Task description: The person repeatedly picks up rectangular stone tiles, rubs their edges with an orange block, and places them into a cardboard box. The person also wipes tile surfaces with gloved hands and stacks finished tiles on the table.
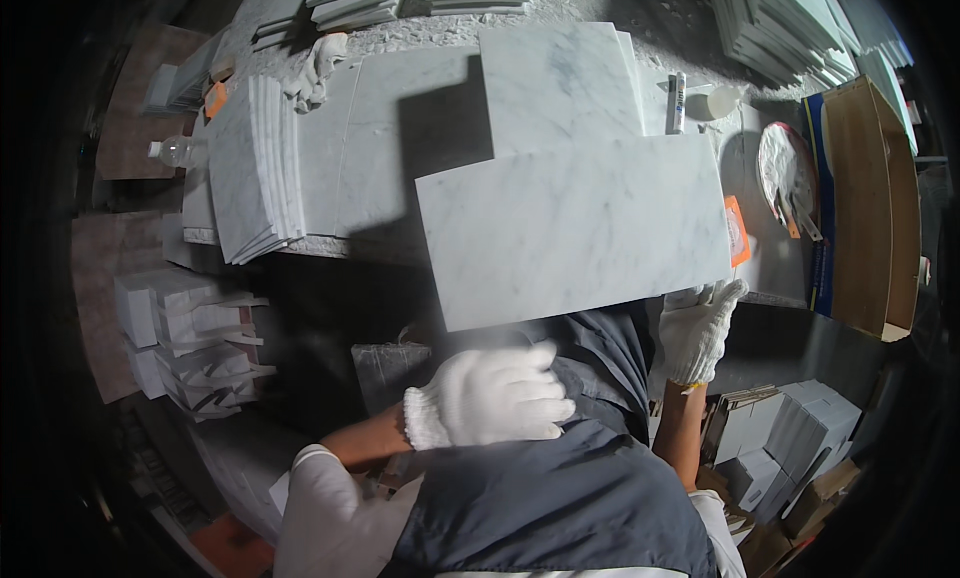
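A white marble tile with faint grey veins lies across the middle and overhangs the table's near edge. Its upper edge overlaps another marble tile. My right hand, in a white knit glove, grips the near right corner of the front tile; some of its fingers are hidden under the tile. My left hand, also gloved and slightly blurred, is in front of my dark apron. Its fingers are stretched out and nothing is in it. Beside the tile's right edge lies an orange-framed object.
Marble tiles lean in a stack at the left, near a crumpled white glove. Rightward are a marker, a round dish with white paste and an open cardboard box. More tile stacks stand at the back.
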The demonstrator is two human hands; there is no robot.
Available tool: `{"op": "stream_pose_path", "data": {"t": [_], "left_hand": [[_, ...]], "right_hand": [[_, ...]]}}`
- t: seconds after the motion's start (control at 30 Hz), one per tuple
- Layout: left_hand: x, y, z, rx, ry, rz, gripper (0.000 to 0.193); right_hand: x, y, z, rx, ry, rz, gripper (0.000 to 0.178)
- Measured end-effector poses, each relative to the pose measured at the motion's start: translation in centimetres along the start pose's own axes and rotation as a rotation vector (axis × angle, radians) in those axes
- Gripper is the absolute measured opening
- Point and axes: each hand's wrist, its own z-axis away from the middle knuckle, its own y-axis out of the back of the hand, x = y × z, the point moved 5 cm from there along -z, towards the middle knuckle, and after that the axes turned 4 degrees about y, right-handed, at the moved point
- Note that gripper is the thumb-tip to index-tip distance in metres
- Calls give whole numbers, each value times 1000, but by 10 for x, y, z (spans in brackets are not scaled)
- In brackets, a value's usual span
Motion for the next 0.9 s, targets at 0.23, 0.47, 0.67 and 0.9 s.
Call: {"op": "stream_pose_path", "data": {"t": [0.23, 0.47, 0.67, 0.9], "left_hand": [[-15, 42, 30, 508, 223, -376, 32], [-81, 39, 73, 925, 899, 165, 65], [-113, 5, 59, 757, 1005, 910, 60], [-127, -7, 48, 681, 922, 1240, 63]], "right_hand": [[3, -1, 10, -282, 5, 211, 63], [-3, 5, 4, -225, 90, 177, 34], [-3, 6, -12, -333, 634, 867, 17], [30, -6, -9, -134, -210, -210, 20]]}}
